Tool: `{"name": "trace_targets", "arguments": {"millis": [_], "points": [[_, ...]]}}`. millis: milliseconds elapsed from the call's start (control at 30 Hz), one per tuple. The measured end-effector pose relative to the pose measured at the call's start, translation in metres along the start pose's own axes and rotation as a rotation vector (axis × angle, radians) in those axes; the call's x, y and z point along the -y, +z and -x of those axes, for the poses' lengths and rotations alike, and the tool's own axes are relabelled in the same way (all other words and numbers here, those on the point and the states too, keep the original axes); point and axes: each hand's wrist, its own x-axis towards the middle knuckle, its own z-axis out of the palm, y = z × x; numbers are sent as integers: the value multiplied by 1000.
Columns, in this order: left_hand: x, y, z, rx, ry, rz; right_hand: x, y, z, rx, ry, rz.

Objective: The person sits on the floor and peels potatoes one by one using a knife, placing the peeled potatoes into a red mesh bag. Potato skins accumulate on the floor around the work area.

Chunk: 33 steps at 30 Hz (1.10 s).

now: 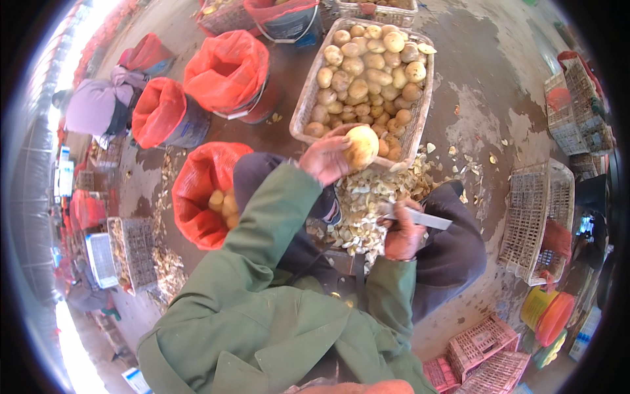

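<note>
My left hand (326, 158) holds up a large pale-yellow potato (362, 147) with some brownish skin marks, over the near edge of a plastic crate (428, 88). Heaped in that crate are many unpeeled potatoes (358, 88). In my right hand (404, 237) is a knife with a broad, flat blade (429, 219) pointing right, apart from the potato. Potato peelings (366, 194) cover the floor beneath both hands, between my legs. By my left knee, a red mesh bag (189, 212) stands with its mouth wide, several peeled potatoes (226, 203) inside.
Buckets lined with red bags (226, 69) (160, 111) stand ahead to the left. A person in a purple top (93, 106) bends beyond them. White crates (526, 221) stand at right, pink crates (485, 344) behind right. Another crate (133, 253) sits at left beside scattered peelings.
</note>
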Motion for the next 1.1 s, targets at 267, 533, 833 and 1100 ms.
{"name": "trace_targets", "arguments": {"millis": [267, 533, 833, 1100], "points": [[111, -61, 113, -329, -172, 342, -8, 8, 36, 255, -36, 218], [117, -56, 110, -352, -222, -5, -45, 1, 34, 424, -8, 492], [115, -55, 110, -432, -156, -208, -54, -13, 14, 453, 97, 373], [90, -49, 131, -358, -145, -93, -33, -34, -31, 45, -184, 427]]}}
